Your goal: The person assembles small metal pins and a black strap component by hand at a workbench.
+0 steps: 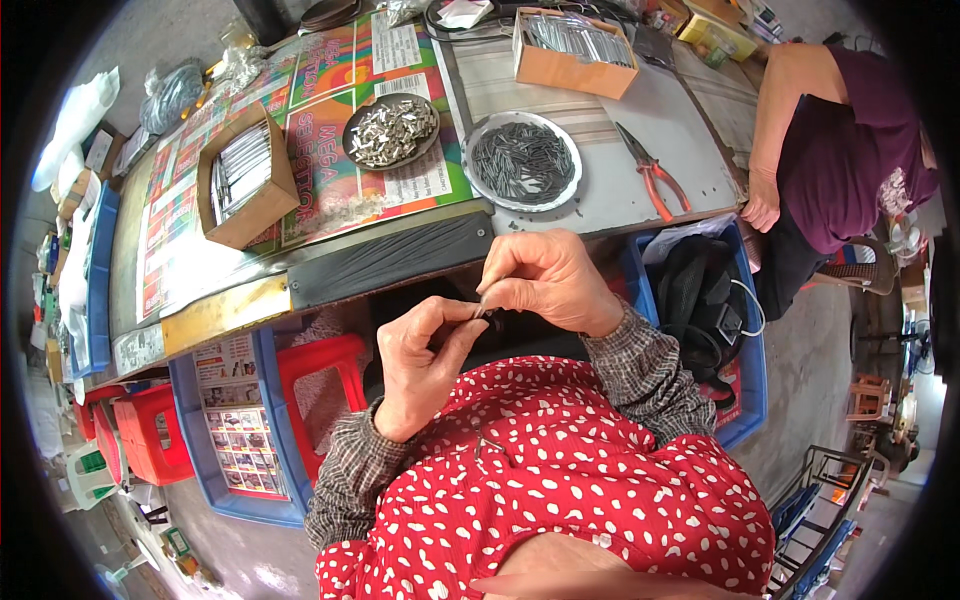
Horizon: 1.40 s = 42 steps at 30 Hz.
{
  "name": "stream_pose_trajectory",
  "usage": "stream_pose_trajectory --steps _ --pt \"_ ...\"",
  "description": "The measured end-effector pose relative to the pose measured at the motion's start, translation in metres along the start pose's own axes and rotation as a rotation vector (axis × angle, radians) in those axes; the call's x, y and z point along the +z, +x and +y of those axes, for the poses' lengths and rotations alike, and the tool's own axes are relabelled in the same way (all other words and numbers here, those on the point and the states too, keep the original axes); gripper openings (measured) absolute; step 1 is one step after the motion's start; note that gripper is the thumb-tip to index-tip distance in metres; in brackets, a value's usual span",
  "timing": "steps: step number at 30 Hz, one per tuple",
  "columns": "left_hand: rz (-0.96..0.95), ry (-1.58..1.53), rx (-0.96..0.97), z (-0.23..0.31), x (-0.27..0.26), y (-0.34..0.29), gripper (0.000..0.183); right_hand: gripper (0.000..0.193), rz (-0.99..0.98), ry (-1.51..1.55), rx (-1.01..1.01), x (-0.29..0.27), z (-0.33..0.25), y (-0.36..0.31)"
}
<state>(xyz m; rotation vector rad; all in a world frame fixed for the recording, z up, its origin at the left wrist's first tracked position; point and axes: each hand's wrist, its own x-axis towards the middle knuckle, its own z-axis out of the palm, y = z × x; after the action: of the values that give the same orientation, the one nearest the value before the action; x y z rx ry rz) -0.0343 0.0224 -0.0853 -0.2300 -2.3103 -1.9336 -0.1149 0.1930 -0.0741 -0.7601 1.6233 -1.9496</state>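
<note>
In front of my lap, my left hand [425, 355] and my right hand [550, 283] meet with thumb and forefinger pinched. Between the fingertips is a small, thin, shiny piece [481, 309], mostly covered, so its exact kind does not show. Just beyond the hands, a white bowl [470, 178] holds many thin dark grey pins. To its left, a dark round dish [350, 151] is heaped with short silvery metal pieces. A cardboard box [262, 212] with slim silvery strips stands at the left. Pliers with red handles [655, 188] lie to the right of the bowl, jaws slightly apart.
Another open cardboard box [580, 76] of silvery strips is at the table's far side. A person in a purple top [870, 150] sits at the right. Below the table edge are a blue crate [758, 375] with a black bag and a red stool [322, 358].
</note>
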Motion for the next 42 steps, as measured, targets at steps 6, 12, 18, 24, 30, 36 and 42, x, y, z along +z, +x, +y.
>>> stream_pose_trajectory --steps 6,12,18,24,30,36,42 --pt "0.167 0.309 0.243 0.004 0.005 0.004 0.012 0.009 0.166 -0.087 -0.067 0.014 0.003 0.001" --pt "0.074 0.117 0.09 0.0 0.002 0.002 0.011 0.008 0.085 0.074 0.025 0.005 -0.005 0.0" --pt "0.199 0.424 0.367 0.004 0.011 0.006 0.015 0.012 0.155 0.085 -0.072 0.014 0.015 -0.002" --pt "0.141 0.219 0.149 0.002 0.004 0.005 0.014 0.012 0.134 0.121 0.003 0.015 -0.003 0.001" --pt "0.165 0.367 0.263 0.006 0.009 0.006 0.013 0.013 0.171 0.078 -0.096 0.019 0.012 0.0" --pt "0.176 0.325 0.255 0.006 0.006 0.009 0.014 0.013 0.228 0.002 -0.095 0.021 0.002 0.002" --pt "0.042 0.169 0.097 0.002 0.004 0.004 0.015 0.016 0.125 0.086 -0.03 0.013 0.006 -0.002"
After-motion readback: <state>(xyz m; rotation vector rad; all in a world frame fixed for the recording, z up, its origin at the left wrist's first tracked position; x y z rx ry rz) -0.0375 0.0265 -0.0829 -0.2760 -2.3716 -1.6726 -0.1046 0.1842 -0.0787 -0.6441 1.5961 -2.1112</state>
